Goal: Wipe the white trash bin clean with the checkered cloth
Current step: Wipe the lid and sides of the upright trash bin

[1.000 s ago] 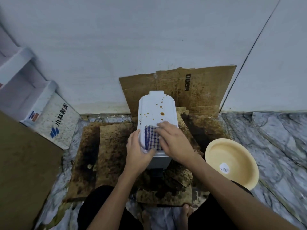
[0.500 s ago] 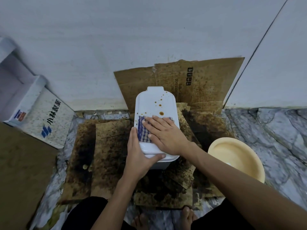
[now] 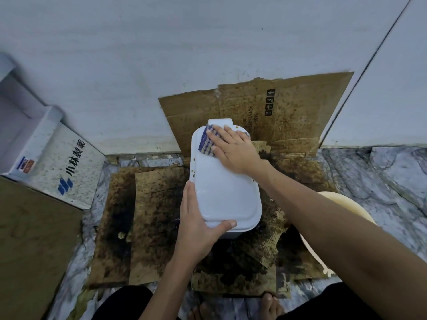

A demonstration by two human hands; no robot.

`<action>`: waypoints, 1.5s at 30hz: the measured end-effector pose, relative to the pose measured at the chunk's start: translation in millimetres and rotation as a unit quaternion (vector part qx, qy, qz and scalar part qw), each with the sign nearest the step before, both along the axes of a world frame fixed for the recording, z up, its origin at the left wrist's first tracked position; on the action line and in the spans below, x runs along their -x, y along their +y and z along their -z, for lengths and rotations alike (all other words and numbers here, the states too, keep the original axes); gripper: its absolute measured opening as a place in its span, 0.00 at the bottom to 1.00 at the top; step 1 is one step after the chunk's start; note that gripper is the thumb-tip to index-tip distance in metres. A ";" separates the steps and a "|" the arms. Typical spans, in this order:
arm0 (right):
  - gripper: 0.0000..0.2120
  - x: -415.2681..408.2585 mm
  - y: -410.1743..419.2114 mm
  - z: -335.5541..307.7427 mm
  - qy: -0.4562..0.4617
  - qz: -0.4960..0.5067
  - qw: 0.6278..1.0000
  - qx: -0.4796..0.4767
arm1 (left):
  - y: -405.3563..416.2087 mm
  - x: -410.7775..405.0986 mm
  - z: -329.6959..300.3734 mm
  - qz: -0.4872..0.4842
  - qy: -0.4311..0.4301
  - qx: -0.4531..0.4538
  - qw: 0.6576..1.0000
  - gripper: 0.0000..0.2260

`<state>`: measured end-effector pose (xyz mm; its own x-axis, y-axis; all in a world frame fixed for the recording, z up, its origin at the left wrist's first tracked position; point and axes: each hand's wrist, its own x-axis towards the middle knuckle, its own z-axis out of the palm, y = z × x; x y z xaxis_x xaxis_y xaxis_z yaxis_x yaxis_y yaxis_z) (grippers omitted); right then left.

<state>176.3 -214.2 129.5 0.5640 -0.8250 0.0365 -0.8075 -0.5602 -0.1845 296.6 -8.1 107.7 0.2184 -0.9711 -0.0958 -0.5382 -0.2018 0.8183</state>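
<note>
Right hand (image 3: 233, 150) flat, fingers spread, pressing checkered cloth (image 3: 208, 143) at far end of white trash bin (image 3: 225, 192) lid on the stained cardboard. Left hand (image 3: 196, 218) wraps near-left corner, thumb across the front rim. Risk: a hard push tips the bin if that 1 brace slips.

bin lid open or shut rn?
Shut. The lid lies flat over the white trash bin; the right hand presses the checkered cloth onto it.

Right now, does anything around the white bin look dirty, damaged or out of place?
Yes. The cardboard under the white trash bin is soaked with dark stains and torn at its near edge. A few brown spots remain on the bin's left rim, beside the checkered cloth under the right hand.
</note>
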 end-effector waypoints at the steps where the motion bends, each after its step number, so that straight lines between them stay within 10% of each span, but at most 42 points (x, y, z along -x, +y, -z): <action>1: 0.25 0.5 -7.4 -0.5 0.001 0.012 1.000 -0.007 | 0.0 -0.1 -0.1 0.001 0.001 -0.002 1.000 0.61; 14: 0.21 38.8 -5.8 -0.6 -0.275 0.164 0.939 -0.125 | 1.0 2.2 0.8 0.002 0.013 0.012 1.000 0.60; 23: 0.18 79.8 41.1 -14.9 -0.276 0.140 0.939 -0.151 | 4.4 1.3 -4.9 0.005 -0.002 0.004 1.000 0.60; 36: 0.14 111.8 122.7 -2.5 -0.402 0.274 0.850 -0.202 | -28.7 24.4 -32.3 0.116 -0.222 0.072 0.965 0.28; 45: 0.16 57.0 209.1 16.3 -0.465 0.261 0.844 -0.064 | -35.2 29.6 -13.7 0.101 -0.361 0.081 0.924 0.26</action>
